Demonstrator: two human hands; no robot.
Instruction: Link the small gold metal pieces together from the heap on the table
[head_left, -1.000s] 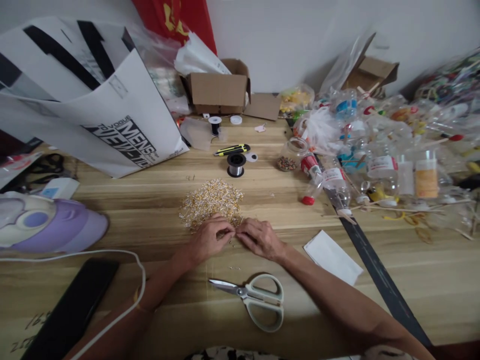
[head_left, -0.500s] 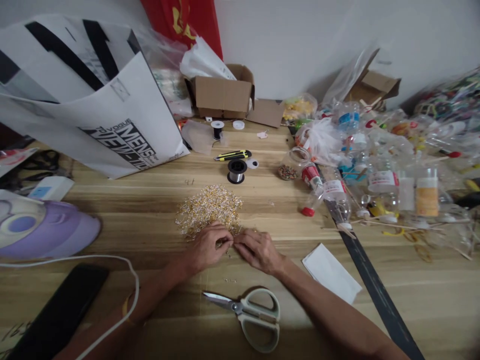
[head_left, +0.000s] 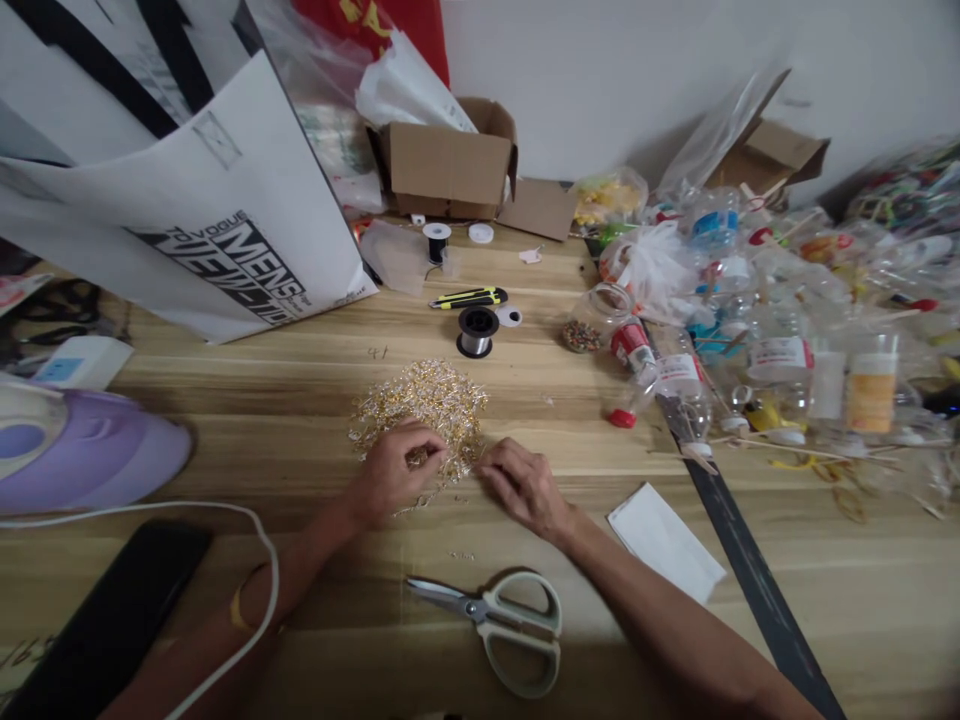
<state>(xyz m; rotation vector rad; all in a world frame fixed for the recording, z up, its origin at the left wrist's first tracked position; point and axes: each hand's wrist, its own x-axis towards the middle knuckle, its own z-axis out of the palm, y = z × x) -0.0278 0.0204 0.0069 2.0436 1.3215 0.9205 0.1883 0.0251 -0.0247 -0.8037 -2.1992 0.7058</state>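
A heap of tiny gold and silver metal pieces (head_left: 427,392) lies on the wooden table. My left hand (head_left: 396,462) is at the near edge of the heap, thumb and fingertips pinched; whatever it holds is too small to make out. On the right side of the heap, my right hand (head_left: 526,490) has its fingers curled together, and their tips hide anything between them. The two hands are apart. A few loose bits (head_left: 461,556) lie in front of them, above a pair of scissors (head_left: 487,620) with pale handles.
Behind the heap are a wire spool (head_left: 478,332) and a yellow-black utility knife (head_left: 469,298). Plastic bottles (head_left: 679,375) crowd the right side. A folded white paper (head_left: 666,542) lies by my right forearm. At left are a phone (head_left: 112,610), a white cable (head_left: 266,545) and a large bag (head_left: 247,230).
My hands have parted: the left moved left and slightly up, the right a little to the right. A short strand of small pieces now shows below my left hand. The view has shifted slightly.
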